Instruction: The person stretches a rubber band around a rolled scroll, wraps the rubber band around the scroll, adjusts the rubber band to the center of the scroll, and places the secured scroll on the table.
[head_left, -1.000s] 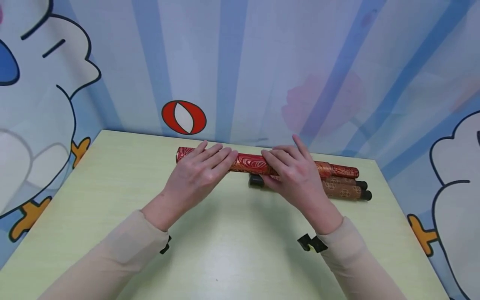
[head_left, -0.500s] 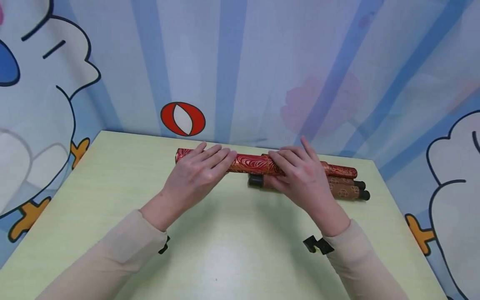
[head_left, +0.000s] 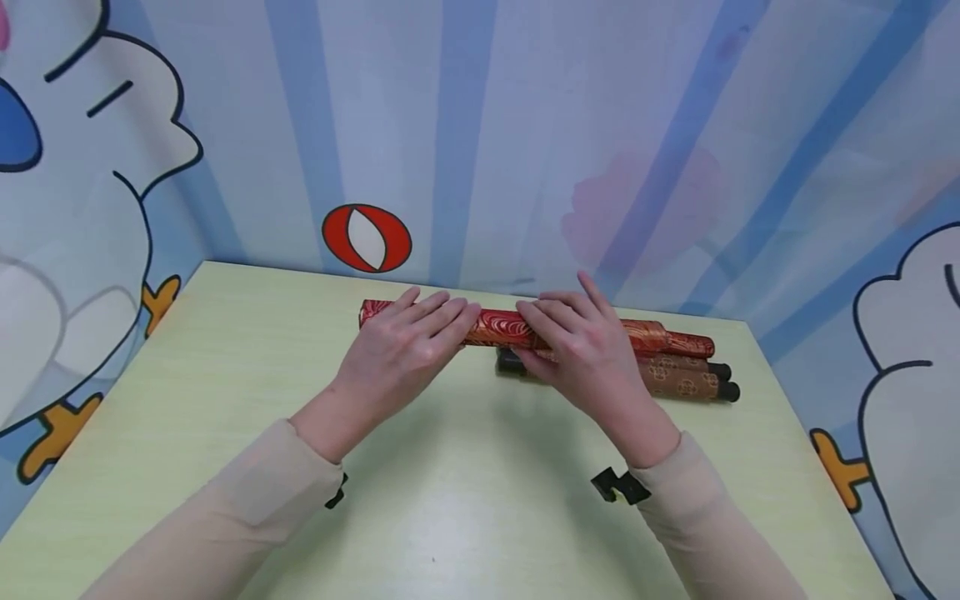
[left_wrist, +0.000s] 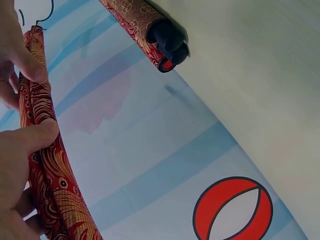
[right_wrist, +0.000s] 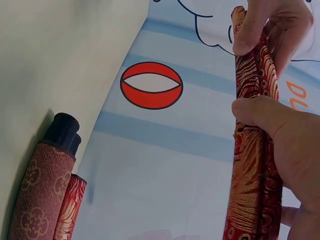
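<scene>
A long red-and-gold brocade roll (head_left: 497, 327) spans both hands, lifted above the back of the table. Toward its left end, my left hand (head_left: 405, 343) grips it with the thumb along the near side and fingers over the top. My right hand (head_left: 581, 346) holds it around the middle, little finger raised. A lengthwise edge runs down the roll (left_wrist: 65, 192) in the left wrist view, close beside both thumbs. Behind and under the right hand lie brown patterned scrolls (head_left: 686, 384) with black end knobs, partly hidden. Another red brocade roll (head_left: 692, 344) lies against them.
The pale table (head_left: 450, 500) ends at the back against a blue striped backdrop (head_left: 517, 150) printed with cartoon figures. The scrolls and second red roll sit at the back right, near the table's rear edge.
The right hand slid right along the roll, then came back left, closer to the left hand. The roll has shifted slightly right with the left hand. The scrolls stay put.
</scene>
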